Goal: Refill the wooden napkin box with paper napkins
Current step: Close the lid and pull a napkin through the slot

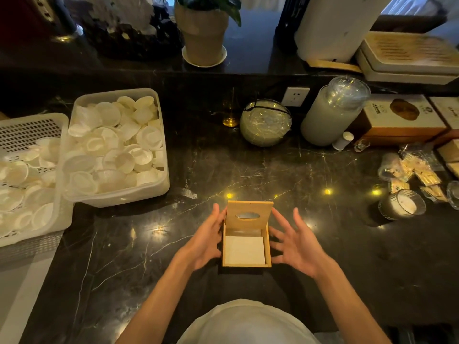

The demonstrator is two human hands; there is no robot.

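A small wooden napkin box (267, 247) stands on the dark marble counter in front of me. Its lid (249, 209), with an oval slot, is tipped up at the far side. A stack of white paper napkins (244, 250) lies flat inside the box. My left hand (207, 240) rests against the box's left wall, fingers spread along it. Just right of the box, my right hand (296, 244) hovers with fingers apart and nothing in it.
Two white plastic bins of small white cups (116, 145) (27, 177) sit at the left. A glass candle (401, 204), packets and boxes crowd the right. Wrapped stacks of lids (332, 112) and a round wrapped bundle (265, 122) stand behind. A potted plant (203, 33) is on the raised ledge.
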